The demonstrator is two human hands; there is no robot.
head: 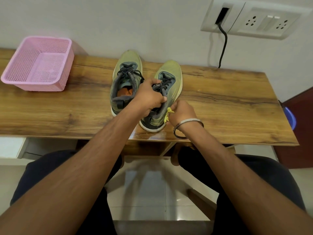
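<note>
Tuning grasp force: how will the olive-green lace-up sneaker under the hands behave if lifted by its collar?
Olive-green lace-up sneaker: fabric upper, so probably light. Collar likely soft: creases where the left hand grips it. Flat white sole: unlikely to roll.

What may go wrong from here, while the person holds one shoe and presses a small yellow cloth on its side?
1. The held shoe sits with its heel close to the front edge of the table; a hard pull may slide it off.
2. The yellow cloth is a small bunch in the right hand and may slip out.
3. The left hand grips the held shoe beside the other shoe; a jerk may knock that one.
</note>
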